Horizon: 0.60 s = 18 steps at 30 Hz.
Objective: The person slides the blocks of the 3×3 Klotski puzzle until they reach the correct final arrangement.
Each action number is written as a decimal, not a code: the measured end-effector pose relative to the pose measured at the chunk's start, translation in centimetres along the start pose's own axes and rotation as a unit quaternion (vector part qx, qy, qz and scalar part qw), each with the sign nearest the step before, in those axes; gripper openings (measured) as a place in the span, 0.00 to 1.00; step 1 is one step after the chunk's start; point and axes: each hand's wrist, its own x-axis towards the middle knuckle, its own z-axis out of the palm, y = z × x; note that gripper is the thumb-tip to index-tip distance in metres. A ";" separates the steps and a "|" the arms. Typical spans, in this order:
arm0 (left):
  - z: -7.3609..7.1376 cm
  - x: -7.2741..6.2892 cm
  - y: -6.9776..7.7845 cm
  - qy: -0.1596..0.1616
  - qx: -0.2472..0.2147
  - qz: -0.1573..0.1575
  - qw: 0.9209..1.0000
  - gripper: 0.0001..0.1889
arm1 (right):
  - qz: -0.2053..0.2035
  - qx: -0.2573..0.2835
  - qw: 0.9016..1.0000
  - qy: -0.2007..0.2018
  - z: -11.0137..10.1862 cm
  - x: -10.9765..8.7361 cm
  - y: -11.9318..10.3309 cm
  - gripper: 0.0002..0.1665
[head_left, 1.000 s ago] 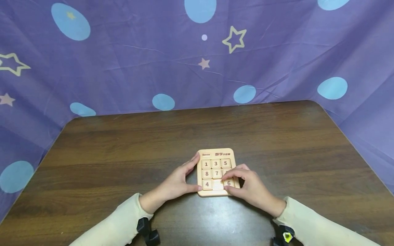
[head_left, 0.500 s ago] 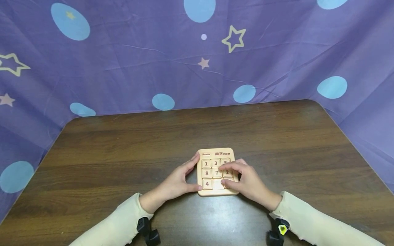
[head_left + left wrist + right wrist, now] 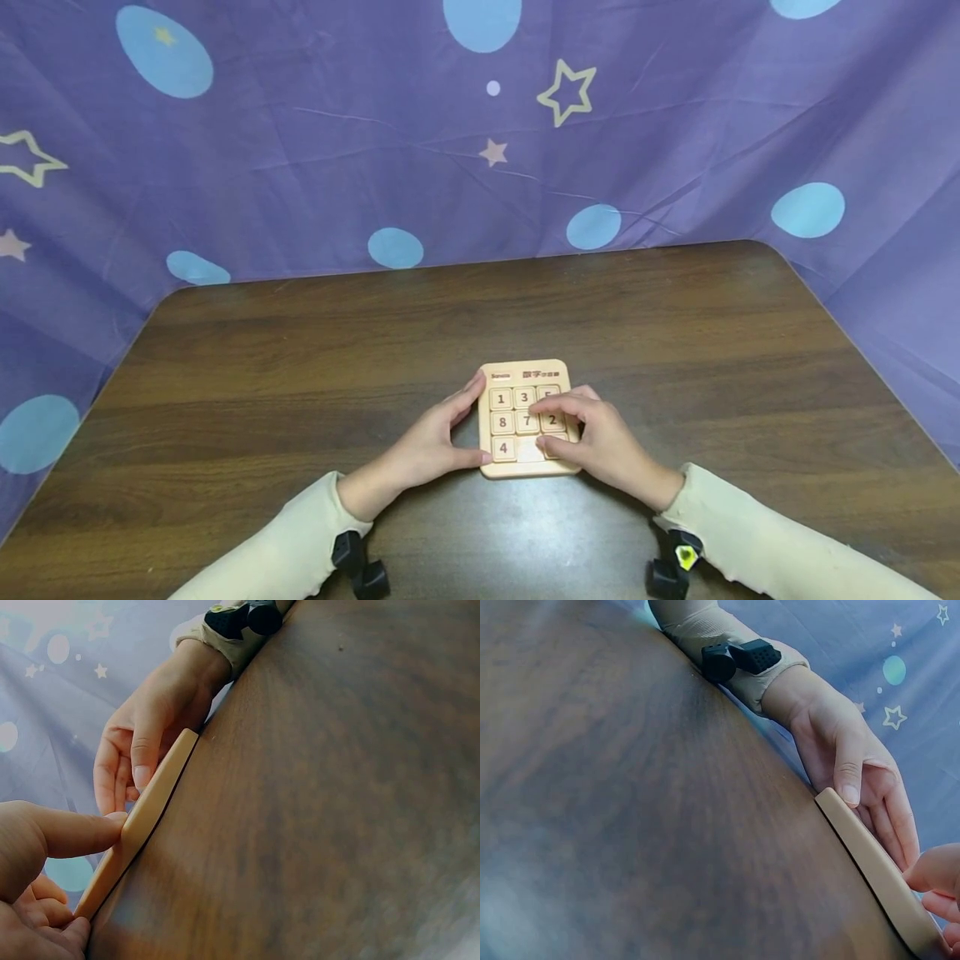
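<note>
Plainly a pale tan board (image 3: 528,471), rounded corners, square number tiles (image 3: 503,422).

The numeral on the lower-right tile (image 3: 557,435) is hidden by the right hand (image 3: 607,442), and the tile marked 5 (image 3: 547,391) is partly covered. Small lettering (image 3: 551,374) is left illegible; the left hand (image 3: 34,862) is cropped by the left wrist view's edge.

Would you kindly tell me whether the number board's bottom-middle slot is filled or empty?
Empty: the slot shows bare board beside the 4 tile, below the 7 tile.
</note>
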 end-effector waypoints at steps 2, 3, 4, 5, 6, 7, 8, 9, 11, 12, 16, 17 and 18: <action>0.0 0.0 0.0 -0.001 0.001 -0.002 1.000 0.49 | 0.004 -0.001 1.000 0.000 0.0 0.0 0.0 0.22; 0.0 0.0 0.0 -0.002 0.001 -0.004 1.000 0.49 | 0.006 0.000 1.000 0.002 0.0 0.0 0.0 0.22; 0.0 0.0 0.0 -0.003 0.001 -0.005 1.000 0.49 | 0.007 0.000 1.000 0.003 0.0 -0.1 0.0 0.22; 0.1 0.0 0.0 -0.003 0.000 -0.006 1.000 0.49 | 0.008 0.000 1.000 0.006 0.0 -0.1 0.0 0.22; 0.1 0.0 0.0 -0.004 0.001 -0.004 1.000 0.49 | 0.009 0.000 1.000 0.008 -0.1 -0.1 0.0 0.22; 0.1 0.0 0.0 -0.004 0.001 -0.003 1.000 0.49 | 0.008 0.000 1.000 0.012 -0.1 -0.1 0.1 0.22; 0.0 0.0 0.0 -0.003 0.001 -0.002 1.000 0.49 | 0.007 0.000 1.000 0.015 -0.1 -0.1 0.1 0.22; 0.0 0.0 0.0 -0.003 0.002 -0.002 1.000 0.49 | 0.005 -0.002 1.000 0.018 -0.1 -0.1 0.1 0.22; 0.0 0.0 0.0 -0.002 0.004 0.000 1.000 0.49 | 0.000 -0.006 1.000 0.020 -0.1 0.0 0.1 0.21; 0.0 0.0 0.0 -0.002 0.004 0.000 1.000 0.49 | -0.002 -0.007 1.000 0.019 -0.1 0.0 0.1 0.21; -0.1 0.0 0.1 -0.002 0.000 -0.006 1.000 0.49 | -0.008 -0.008 1.000 0.015 -0.1 0.1 0.2 0.20; -0.1 0.0 0.1 -0.002 -0.002 -0.008 1.000 0.49 | -0.008 -0.005 1.000 0.013 -0.1 0.1 0.2 0.20; -0.1 0.0 0.1 -0.003 -0.003 -0.008 1.000 0.49 | -0.007 -0.003 1.000 0.011 0.0 0.1 0.3 0.19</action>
